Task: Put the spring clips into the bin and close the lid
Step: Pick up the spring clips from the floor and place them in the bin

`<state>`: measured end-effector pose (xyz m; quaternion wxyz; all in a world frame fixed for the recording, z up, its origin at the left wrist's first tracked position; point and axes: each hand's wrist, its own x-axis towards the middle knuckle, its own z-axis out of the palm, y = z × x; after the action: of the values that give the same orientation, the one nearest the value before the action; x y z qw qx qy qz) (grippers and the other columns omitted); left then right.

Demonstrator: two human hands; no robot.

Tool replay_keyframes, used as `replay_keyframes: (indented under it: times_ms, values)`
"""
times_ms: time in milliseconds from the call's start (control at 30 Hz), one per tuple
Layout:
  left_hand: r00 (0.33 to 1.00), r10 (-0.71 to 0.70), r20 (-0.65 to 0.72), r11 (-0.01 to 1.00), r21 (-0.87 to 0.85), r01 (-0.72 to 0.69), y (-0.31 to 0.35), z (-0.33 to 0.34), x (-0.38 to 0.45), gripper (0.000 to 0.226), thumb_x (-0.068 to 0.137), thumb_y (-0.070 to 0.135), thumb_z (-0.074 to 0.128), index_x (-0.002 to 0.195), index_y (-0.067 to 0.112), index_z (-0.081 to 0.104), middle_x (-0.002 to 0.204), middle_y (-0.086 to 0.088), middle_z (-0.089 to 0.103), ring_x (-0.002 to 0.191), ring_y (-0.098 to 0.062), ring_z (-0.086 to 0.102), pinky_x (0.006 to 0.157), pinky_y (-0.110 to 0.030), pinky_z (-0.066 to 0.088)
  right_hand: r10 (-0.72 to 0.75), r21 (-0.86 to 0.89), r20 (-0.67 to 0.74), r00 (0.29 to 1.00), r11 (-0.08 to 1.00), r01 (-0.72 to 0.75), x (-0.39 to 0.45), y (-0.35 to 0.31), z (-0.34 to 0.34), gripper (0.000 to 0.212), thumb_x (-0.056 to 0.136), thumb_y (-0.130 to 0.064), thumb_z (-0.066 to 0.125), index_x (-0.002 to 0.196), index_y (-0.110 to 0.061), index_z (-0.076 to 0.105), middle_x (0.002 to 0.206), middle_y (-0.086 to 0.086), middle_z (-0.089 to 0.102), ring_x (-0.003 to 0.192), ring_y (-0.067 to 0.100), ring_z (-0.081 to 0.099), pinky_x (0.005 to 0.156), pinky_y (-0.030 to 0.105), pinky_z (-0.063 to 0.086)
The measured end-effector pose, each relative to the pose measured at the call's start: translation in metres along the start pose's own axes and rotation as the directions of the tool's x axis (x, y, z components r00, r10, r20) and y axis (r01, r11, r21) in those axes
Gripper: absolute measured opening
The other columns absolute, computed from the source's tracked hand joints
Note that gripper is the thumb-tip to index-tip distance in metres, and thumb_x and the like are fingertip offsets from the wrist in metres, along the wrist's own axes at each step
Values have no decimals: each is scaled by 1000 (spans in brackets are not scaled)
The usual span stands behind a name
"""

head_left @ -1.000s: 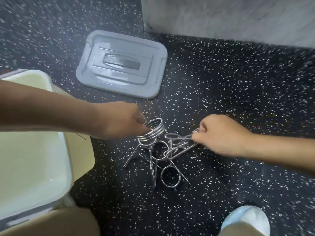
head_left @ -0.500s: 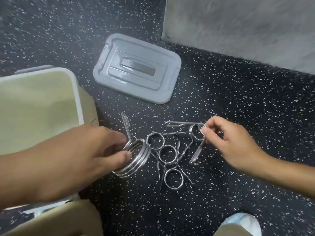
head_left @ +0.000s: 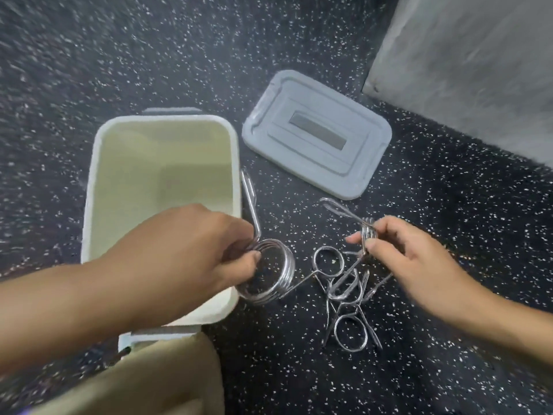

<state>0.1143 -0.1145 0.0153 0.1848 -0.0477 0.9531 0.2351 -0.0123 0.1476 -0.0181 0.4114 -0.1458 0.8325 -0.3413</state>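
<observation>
1. Your left hand (head_left: 182, 253) is clamped on a big coiled clip (head_left: 269, 272), fingers curled through the coil with the thumb hooked on the inside. The coil hangs right at the bin's near right corner, partly over the rim.
2. That clip has two wire arms: one sticks up along the bin's right wall, the other runs out low to the right toward the pile.
3. Your right hand (head_left: 413, 262) pinches a smaller clip (head_left: 366, 232) between thumb and fingertips, so that grip is closed on it too. It's lifted above the pile, and its looped arm points up-left toward the lid.
4. The rest of the clips (head_left: 344, 292) sit in a tangled pile on the floor (head_left: 434, 310), just under and left of your right hand. It's a few rings with crossing legs; it's blurry, so I can't give an exact count.
5. The bin (head_left: 89, 187) is open, cream coloured inside, with grey latches at the far and near ends. I can't see any clips in the part that shows, but your left arm covers the near end.
6. The grey lid (head_left: 317, 133) lies flat on the floor, top up, just right of the bin and beyond the pile, not touching either.
7. The floor is dark with white speckles. A grey wall (head_left: 478, 70) fills the top right corner.
</observation>
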Motion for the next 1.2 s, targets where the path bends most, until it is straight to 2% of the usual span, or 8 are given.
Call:
replay_keyframes:
  times_ms: [100, 167, 233, 367, 533, 667, 967, 1200]
  values:
    - [999, 22, -25, 989, 148, -18, -26, 1, -11, 35, 75, 57, 44, 61, 26, 40, 46, -1, 42, 43, -15, 39, 42, -33, 35, 11, 59, -9, 1000, 998, -11, 7, -21, 5, 17, 98, -27, 53, 101, -27, 70, 100, -19, 75, 93, 14, 69, 90, 39, 52]
    - [994, 101, -28, 953, 291, -89, -47, -3, -23, 34, 74, 52, 53, 60, 26, 36, 42, 2, 33, 39, -15, 32, 36, -25, 20, 28, 119, 2, 1000, 992, -28, 9, -39, 11, 17, 98, -25, 55, 98, -23, 72, 97, -20, 76, 89, -1, 68, 87, 27, 47]
    - [987, 162, 11, 906, 395, -153, -68, -8, -33, 31, 74, 48, 54, 61, 26, 37, 43, 4, 34, 39, -19, 33, 37, -23, 13, 14, 162, 1, 1000, 987, -13, 10, -53, 19, 17, 94, -33, 60, 95, -25, 75, 100, -10, 77, 95, 8, 71, 93, 36, 48]
    - [966, 258, -18, 866, 447, -223, -97, -13, -39, 24, 78, 40, 50, 66, 21, 44, 49, 0, 50, 44, -29, 52, 38, -29, 32, 55, 203, 26, 998, 977, -59, 11, -75, 37, 28, 76, -52, 62, 94, -35, 75, 102, -2, 79, 101, 20, 71, 104, 52, 45]
    - [924, 382, -24, 820, 470, -327, -119, -13, -22, 29, 80, 12, 66, 72, 13, 38, 51, -4, 45, 47, -32, 46, 41, -38, 48, 123, 446, 53, 991, 885, -133, 13, -95, 53, 19, 98, -10, 55, 92, -1, 70, 99, 14, 77, 99, 35, 72, 95, 39, 55]
    - [888, 439, 134, 715, 547, -436, -133, 3, -9, 33, 72, -4, 65, 74, 13, 36, 51, -3, 34, 46, -29, 40, 45, -40, 52, 71, 604, 145, 987, 783, -145, 16, -117, 66, 27, 74, -39, 73, 72, -13, 68, 73, 8, 66, 76, 24, 66, 93, 51, 56]
    - [808, 326, 491, 554, 593, -584, -148, 50, 22, 15, 86, -1, 55, 88, 14, 59, 55, 1, 33, 62, -30, 45, 59, -32, 47, -70, 729, 309, 949, 658, -189, 45, -137, 87, 13, 80, -7, 68, 67, -9, 69, 67, 10, 59, 61, 24, 64, 88, 49, 58]
    - [794, 206, 572, 601, 566, -564, -151, 71, 28, 20, 85, 3, 55, 98, 16, 62, 80, -4, 68, 80, -32, 66, 60, -33, 47, -97, 687, 479, 873, 660, -304, 63, -142, 89, 20, 74, 9, 60, 84, 0, 76, 76, 16, 66, 72, 23, 70, 96, 48, 55]
